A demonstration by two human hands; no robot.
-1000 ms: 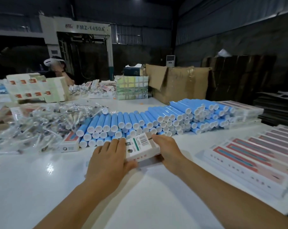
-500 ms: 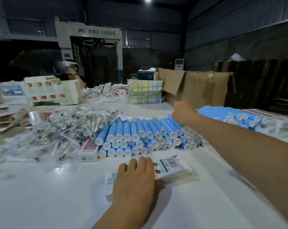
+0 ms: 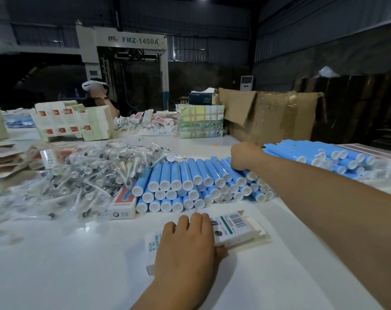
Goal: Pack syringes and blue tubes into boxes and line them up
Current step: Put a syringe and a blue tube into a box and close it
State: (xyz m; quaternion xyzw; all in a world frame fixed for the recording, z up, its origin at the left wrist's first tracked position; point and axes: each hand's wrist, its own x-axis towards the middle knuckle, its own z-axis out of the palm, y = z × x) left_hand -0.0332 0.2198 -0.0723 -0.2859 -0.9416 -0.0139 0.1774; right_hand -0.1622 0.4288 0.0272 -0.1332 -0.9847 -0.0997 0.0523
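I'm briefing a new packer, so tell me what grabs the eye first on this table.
The stack of blue tubes with white caps runs across the middle of the white table, and the right hand reaches onto its top row. To its left sprawls a heap of bagged syringes. Nearest the camera, the left hand rests on an open white box with a barcode.

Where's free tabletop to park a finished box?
Bare table near left, in front of the syringe pile, left of the left hand. A bare strip far side, between the tubes and the cardboard carton. Crowded: the middle band.
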